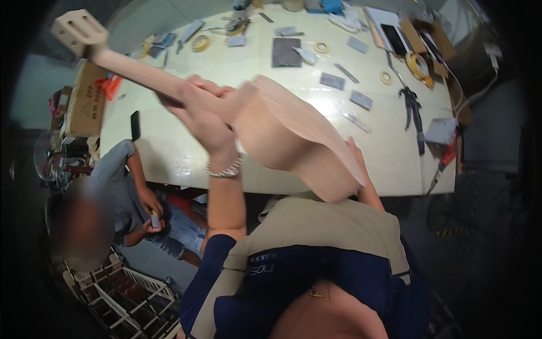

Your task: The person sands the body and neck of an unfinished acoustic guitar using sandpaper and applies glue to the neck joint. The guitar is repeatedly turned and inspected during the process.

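Observation:
An unfinished, bare-wood ukulele (282, 133) is held tilted above the near part of the table, its slotted headstock up at the far left. My left hand (203, 116) is closed round the neck, close to where it joins the body, and a beaded bracelet circles that wrist. At the body's wide end, my right hand (355, 155) grips the far right edge. Most of the right hand is hidden behind the wood; only part of its fingers shows. The body's side and back face me, and its lower end is close to my beige apron (327, 223).
The pale table (226, 68) carries several grey sanding blocks (332, 81), tape rolls (385, 77), a dark square sheet (286, 52) and an air blow gun (411, 107). A phone (135, 125) lies at the left edge. Another person (127, 192) sits left, holding a small object.

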The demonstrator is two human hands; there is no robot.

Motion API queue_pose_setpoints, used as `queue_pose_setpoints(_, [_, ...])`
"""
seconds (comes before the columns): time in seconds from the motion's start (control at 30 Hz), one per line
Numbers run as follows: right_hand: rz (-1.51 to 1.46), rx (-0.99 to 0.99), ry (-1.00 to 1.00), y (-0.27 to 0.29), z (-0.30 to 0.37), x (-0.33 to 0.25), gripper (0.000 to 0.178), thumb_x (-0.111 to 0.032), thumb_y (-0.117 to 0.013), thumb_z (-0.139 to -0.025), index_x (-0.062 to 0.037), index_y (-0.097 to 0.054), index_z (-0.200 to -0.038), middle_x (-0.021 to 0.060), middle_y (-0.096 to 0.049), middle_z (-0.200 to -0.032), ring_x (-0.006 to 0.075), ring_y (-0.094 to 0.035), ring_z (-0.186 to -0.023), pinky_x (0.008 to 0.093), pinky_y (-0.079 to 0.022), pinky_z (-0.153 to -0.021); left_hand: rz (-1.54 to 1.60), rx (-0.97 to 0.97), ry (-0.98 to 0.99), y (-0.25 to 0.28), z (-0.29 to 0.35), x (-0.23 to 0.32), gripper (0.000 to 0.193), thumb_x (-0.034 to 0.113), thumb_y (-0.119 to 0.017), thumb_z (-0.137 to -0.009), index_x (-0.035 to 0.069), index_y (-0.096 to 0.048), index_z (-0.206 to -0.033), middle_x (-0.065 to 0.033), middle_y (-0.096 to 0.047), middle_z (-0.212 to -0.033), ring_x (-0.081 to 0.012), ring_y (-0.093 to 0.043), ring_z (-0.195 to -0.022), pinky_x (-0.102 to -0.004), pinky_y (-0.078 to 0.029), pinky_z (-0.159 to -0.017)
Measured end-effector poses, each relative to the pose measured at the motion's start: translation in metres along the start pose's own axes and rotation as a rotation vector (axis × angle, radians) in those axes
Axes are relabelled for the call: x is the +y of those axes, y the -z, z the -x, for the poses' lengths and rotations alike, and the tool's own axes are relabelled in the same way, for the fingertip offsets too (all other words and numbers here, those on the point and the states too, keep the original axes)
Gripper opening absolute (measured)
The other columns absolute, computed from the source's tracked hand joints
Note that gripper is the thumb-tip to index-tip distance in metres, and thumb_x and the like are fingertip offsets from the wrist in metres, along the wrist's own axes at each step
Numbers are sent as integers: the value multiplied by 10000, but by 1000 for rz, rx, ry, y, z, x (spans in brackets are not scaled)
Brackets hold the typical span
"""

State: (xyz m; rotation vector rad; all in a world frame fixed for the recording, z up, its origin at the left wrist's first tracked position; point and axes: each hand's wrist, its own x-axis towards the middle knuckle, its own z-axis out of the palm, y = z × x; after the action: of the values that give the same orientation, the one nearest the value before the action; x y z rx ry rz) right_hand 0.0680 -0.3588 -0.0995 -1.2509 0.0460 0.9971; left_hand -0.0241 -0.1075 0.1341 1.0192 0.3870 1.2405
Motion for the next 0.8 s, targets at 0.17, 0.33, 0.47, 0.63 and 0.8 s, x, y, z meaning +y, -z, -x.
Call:
queue_pose_setpoints(0.17, [1078, 417, 652, 9, -19, -49, 192, -244, -648, -809, -57, -664, -851, 84, -622, -822, 181, -576, -778, 314, -465, -637, 15, -319, 182, 33, -92, 27, 293, 253, -486, -938, 112, -339, -1150, -51, -454, -839, -140, -456, -656, -308, -489, -618])
queue_pose_setpoints(0.33, [1339, 622, 882, 58, -75, -89, 311, -161, -742, -671, -121, -587, -938, 54, -556, -1016, 273, -467, -1018, 363, -384, -863, -308, -554, 482, 33, -48, 30, 308, 230, -539, -905, 79, -402, -1135, -47, -465, -852, -91, -485, -594, -228, -489, -520])
queue_pose_setpoints(0.47, [1570, 507, 821, 78, -97, -90, 346, -187, -739, -688, -123, -578, -987, 57, -533, -1044, 272, -493, -990, 358, -407, -842, -614, -749, 915, 47, 12, -22, 631, 216, -571, -879, 100, -278, -1426, -48, -520, -1028, -58, -488, -666, -190, -469, -546])
queue_pose_setpoints(0.63, [877, 692, 714, 67, -64, -83, 271, -212, -623, -836, -68, -571, -1060, 73, -518, -1012, 190, -539, -773, 298, -455, -669, -497, -915, 1222, 45, 54, -106, 609, 223, -528, -914, 114, -242, -1441, -5, -486, -866, -61, -427, -580, -203, -442, -544])
queue_pose_setpoints(0.8, [655, 637, 732, 28, -24, -49, 302, -191, -555, -896, -18, -551, -1143, 63, -551, -915, 94, -506, -738, 227, -441, -635, -431, -982, 1337, 41, 63, -161, 605, 218, -528, -914, 113, -246, -1438, 10, -451, -764, -67, -440, -557, -212, -448, -525])
